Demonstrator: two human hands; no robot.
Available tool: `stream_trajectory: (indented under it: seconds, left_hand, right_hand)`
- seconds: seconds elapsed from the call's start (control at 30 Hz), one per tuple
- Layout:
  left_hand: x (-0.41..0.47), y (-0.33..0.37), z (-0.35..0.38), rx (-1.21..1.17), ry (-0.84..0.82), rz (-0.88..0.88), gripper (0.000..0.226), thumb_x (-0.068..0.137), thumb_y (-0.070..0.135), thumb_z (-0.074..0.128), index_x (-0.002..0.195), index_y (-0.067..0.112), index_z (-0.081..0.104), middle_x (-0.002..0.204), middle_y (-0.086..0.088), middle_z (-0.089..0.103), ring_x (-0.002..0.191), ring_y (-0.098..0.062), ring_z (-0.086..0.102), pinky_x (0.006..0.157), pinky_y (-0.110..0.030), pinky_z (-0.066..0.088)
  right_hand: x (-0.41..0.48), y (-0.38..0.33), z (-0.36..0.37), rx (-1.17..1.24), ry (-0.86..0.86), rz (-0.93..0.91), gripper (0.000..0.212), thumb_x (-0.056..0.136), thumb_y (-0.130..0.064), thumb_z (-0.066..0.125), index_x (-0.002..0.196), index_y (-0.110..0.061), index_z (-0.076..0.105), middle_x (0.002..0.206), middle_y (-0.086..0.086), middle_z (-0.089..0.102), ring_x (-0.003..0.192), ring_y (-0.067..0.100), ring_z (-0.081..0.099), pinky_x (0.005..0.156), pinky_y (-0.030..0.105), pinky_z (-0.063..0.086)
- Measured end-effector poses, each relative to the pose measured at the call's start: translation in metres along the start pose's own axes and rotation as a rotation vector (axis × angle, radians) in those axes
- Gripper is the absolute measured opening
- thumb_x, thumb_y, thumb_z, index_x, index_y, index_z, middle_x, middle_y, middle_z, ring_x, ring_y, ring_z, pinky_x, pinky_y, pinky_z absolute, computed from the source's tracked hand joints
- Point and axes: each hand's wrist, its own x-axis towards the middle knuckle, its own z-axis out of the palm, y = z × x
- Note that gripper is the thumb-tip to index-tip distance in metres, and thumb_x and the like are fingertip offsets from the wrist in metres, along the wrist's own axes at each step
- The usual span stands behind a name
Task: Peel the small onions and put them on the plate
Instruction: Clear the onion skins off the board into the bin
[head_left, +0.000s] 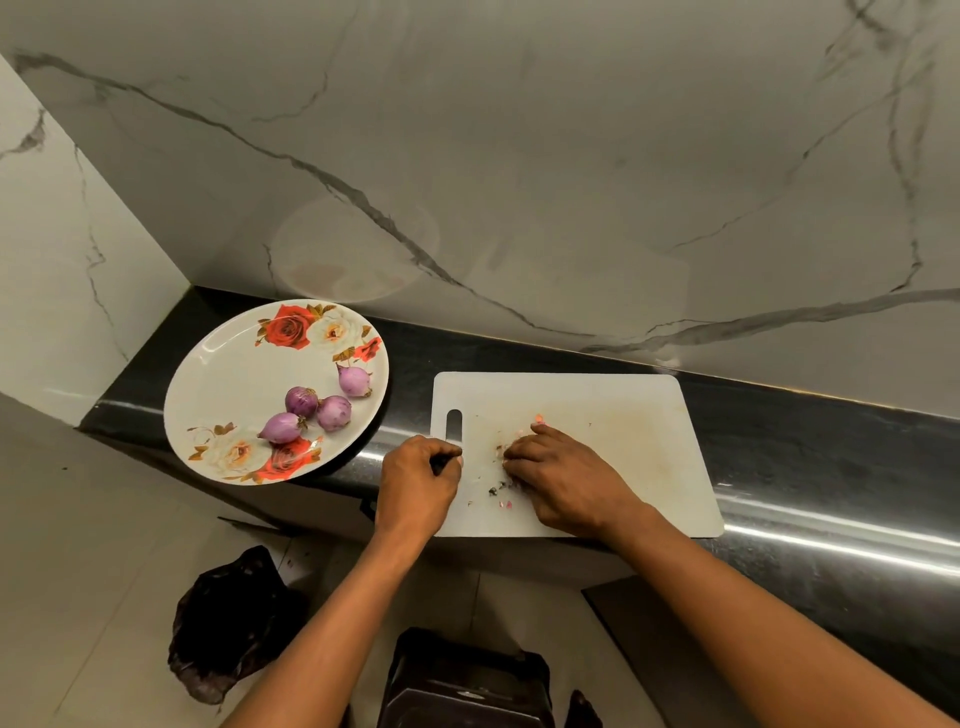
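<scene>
Left hand (421, 478) gripping dark object (439, 463), right hand (563, 480) over peelings (500, 488), grip unclear, onions (333, 413) on plate (234, 374) leftward

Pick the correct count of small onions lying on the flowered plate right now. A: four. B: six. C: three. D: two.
A: four purple onions lie on the plate, three bunched together and one a little apart nearer the right rim.

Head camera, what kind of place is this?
Probably a home kitchen: a cutting board lies on a dark counter against a marble-look wall, beside a plate of small onions.
</scene>
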Motion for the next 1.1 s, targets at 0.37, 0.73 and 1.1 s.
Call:
stream_trajectory:
  seconds: [0.37,0.73,1.1]
  left_hand:
    - [-0.006,0.016,0.015,-0.016,-0.084,0.044,0.022,0.090,0.018,0.082,0.112,0.018,0.081,0.105,0.005,0.080,0.092,-0.004,0.073,0.089,-0.024,0.060]
    - [-0.020,0.010,0.018,-0.164,-0.056,0.051,0.018,0.097,0.024,0.075,0.114,0.019,0.080,0.104,0.014,0.077,0.093,0.006,0.070,0.078,-0.008,0.055]
    - [0.020,0.009,0.020,0.293,-0.354,0.260,0.061,0.114,0.041,0.029,0.168,0.020,0.008,0.177,0.001,0.001,0.162,-0.014,-0.008,0.132,-0.038,-0.003]
  right_hand:
    - [0.059,-0.016,-0.007,0.057,-0.031,0.179,0.063,0.106,-0.032,0.049,0.163,-0.019,0.028,0.170,0.008,0.029,0.157,0.027,0.027,0.131,0.044,0.016]
    - [-0.023,0.012,-0.006,0.153,0.186,0.278,0.057,0.107,-0.045,0.037,0.159,-0.020,0.041,0.164,0.005,0.042,0.150,0.022,0.039,0.126,0.044,0.033]
    - [-0.010,0.002,0.018,0.240,-0.038,0.395,0.081,0.104,-0.069,0.010,0.165,-0.022,-0.011,0.173,-0.001,-0.015,0.159,0.015,-0.016,0.132,0.042,-0.004]
